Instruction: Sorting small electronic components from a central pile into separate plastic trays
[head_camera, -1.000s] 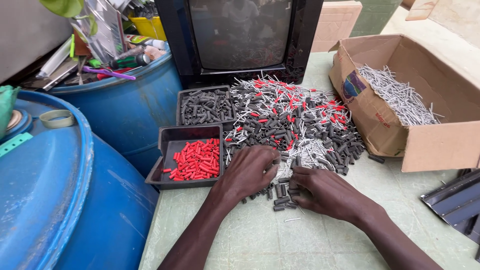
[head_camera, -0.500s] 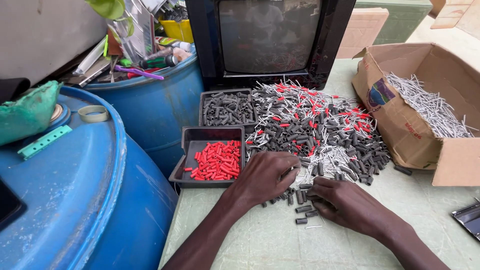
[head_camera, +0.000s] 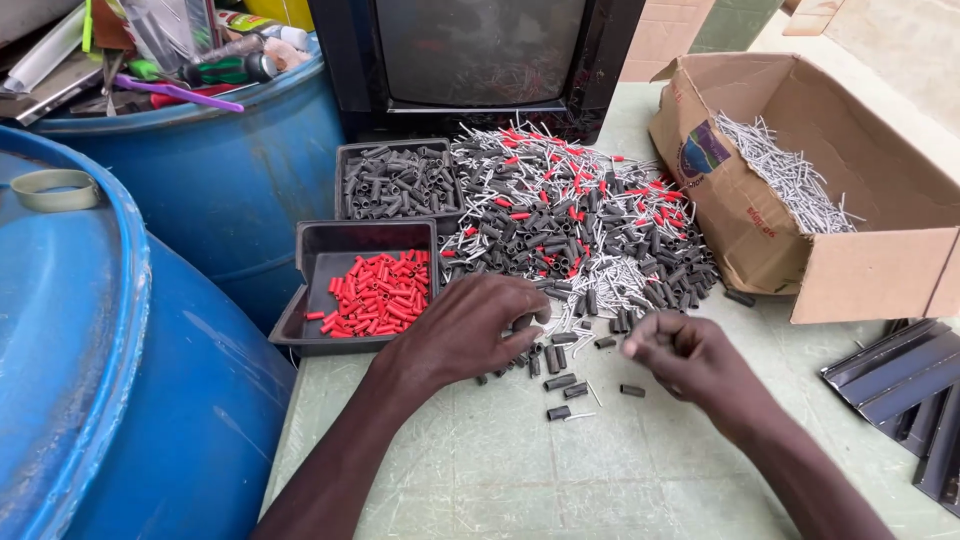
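Pale green tabletop (head_camera: 620, 470) fills our view, scuffed and crowded. At far left we see a big blue barrel (head_camera: 70, 380) cut off by the frame, and behind it a second blue drum (head_camera: 230, 180) stuffed with tools we can only half make out. Next come two dark trays: the near tray (head_camera: 320, 250) holds red sleeves (head_camera: 375, 295), the far tray (head_camera: 395, 182) grey ones. Our left hand (head_camera: 465, 330) lies curled, palm down, at the edge of the mixed pile (head_camera: 570, 225) of black, red and silver bits; its fingertips hide whatever they press, so we cannot tell if it grips anything. Our right hand (head_camera: 690, 360) hovers just above the table, fingers pinched together on something too small to name. Right of that, an open cardboard box (head_camera: 850, 270) holds silver pins (head_camera: 790, 175), and dark metal strips (head_camera: 900, 375) run off the frame
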